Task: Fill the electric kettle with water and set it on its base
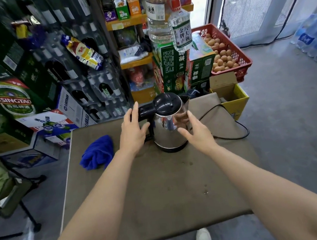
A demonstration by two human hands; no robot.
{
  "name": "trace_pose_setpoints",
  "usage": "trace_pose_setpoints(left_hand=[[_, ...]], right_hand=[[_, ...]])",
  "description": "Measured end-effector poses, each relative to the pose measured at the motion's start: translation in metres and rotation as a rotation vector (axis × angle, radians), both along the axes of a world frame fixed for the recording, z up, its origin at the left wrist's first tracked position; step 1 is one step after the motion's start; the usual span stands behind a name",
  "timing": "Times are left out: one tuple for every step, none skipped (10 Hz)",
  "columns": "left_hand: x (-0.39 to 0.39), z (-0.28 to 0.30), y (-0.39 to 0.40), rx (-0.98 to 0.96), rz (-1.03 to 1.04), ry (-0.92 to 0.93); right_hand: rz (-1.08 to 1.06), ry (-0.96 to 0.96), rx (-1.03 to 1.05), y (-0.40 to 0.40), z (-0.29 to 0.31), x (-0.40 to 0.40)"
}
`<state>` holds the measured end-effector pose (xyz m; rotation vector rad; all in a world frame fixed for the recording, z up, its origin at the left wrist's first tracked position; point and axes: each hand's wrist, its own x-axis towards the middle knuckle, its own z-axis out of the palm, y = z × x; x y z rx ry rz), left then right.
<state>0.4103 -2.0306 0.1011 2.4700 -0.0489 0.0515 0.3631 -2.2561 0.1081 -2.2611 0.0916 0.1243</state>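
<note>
While standing on its base (172, 149) on the desk (162, 189), steel electric kettle (169, 126), left hand (133, 132) spread wide beside handle, right hand (196, 131) wide beside body, neither gripping.

- Kettle (171, 122): upright on its base (172, 148), far middle of the surface (162, 189) before me.
- Cloth (97, 152): on the surface, left of the kettle.
- My left hand (133, 132): at the kettle's handle side; my right hand (196, 133): just beside its right wall.
- Cord (235, 129): runs right from the base.
- Egg crate (225, 50): behind, right.
- Stacked cartons (182, 66): behind the kettle.
</note>
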Motion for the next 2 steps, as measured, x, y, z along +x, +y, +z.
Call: trace_pose_setpoints(left_hand=[[-0.011, 0.014, 0.009, 0.15, 0.015, 0.099], [-0.042, 0.014, 0.03, 0.262, 0.034, 0.181]], right_hand=[[0.031, 0.055, -0.133, -0.009, 0.005, -0.02], [0.071, 0.057, -0.277, -0.027, 0.01, -0.04]])
